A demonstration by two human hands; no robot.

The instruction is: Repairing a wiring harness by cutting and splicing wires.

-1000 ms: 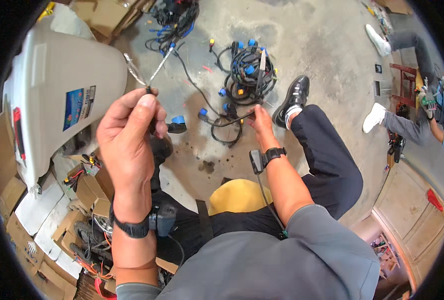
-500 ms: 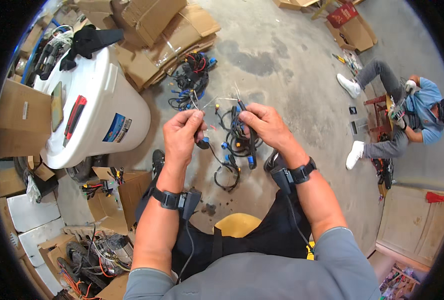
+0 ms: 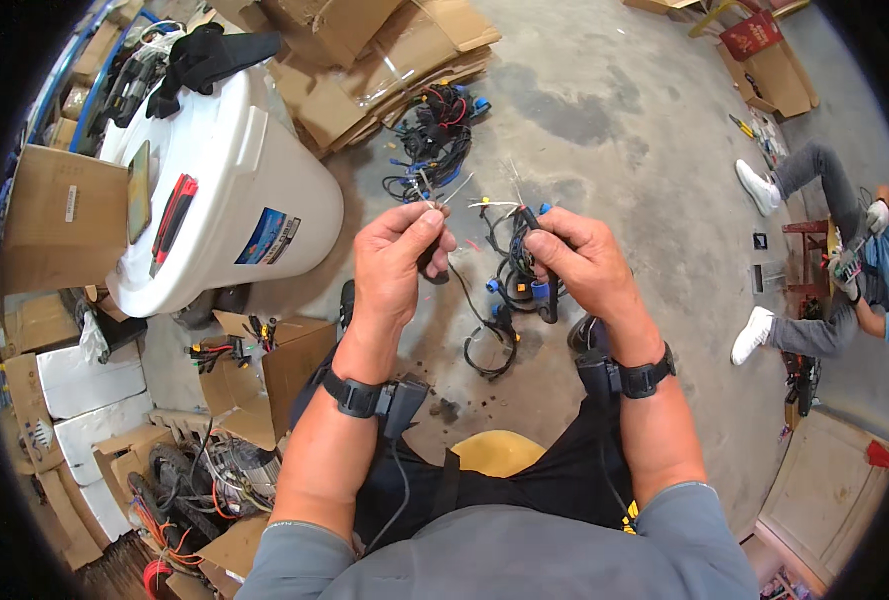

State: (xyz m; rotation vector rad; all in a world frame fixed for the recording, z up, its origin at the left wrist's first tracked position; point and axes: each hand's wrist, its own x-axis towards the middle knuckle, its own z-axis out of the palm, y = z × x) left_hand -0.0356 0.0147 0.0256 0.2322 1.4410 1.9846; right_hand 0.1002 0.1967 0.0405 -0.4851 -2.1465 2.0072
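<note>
My left hand (image 3: 405, 250) is closed, pinching a black cable between thumb and fingers. Thin bare wire ends (image 3: 457, 190) stick up from its fingertips. Opposite it, my right hand (image 3: 583, 260) grips another black cable (image 3: 551, 300), whose stripped end points up and left. From that end, one pale wire (image 3: 495, 204) runs toward my left hand, and finer strands (image 3: 516, 180) spread upward. A gap shows between the two sets of wire ends. Below and behind the hands, black cables with blue connectors (image 3: 541, 290) and a looped cable (image 3: 492, 352) lie on the floor.
A tangle of cables (image 3: 443, 130) lies beyond, near flattened cardboard (image 3: 395, 70). At left stands a white tub (image 3: 300, 200) with a red-and-black tool (image 3: 175, 222) on its lid. An open cardboard box (image 3: 300, 375) is lower left. A gloved co-worker (image 3: 875, 250) sits at right.
The whole scene has shifted right in the picture, as my head turned. The wire ends, nearly meeting before, now sit apart. Both hands keep their cables.
</note>
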